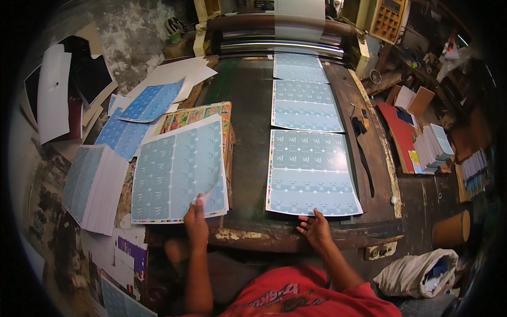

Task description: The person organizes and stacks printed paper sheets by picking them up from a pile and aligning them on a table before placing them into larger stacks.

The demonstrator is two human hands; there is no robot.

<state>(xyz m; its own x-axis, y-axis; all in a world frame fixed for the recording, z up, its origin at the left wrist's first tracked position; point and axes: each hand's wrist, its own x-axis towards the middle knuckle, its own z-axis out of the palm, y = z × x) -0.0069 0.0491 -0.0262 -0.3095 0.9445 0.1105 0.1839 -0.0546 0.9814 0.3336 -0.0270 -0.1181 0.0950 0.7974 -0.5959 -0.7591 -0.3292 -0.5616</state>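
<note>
My left hand [197,224] closes on the front edge of a pale blue printed sheet [177,174] on a stack left of the machine bed. The sheet's near right part curls up by my thumb. My right hand [317,232] is palm up, fingers loosely curled and apart, at the front edge of the nearest printed sheet [309,174] on the bed. Its thumb tip reaches the paper's edge; whether it presses there I cannot tell. Behind lie a second printed sheet [305,105] and a third sheet [298,67], in line toward the rollers [280,47].
A dark machine bed [245,158] spans the middle, with a black strap [363,158] along its right side. Bluer sheets [153,100] and a thick paper stack [95,185] are at left. A control panel [388,18], a brown cylinder [451,230] and a white sack [417,272] are at right.
</note>
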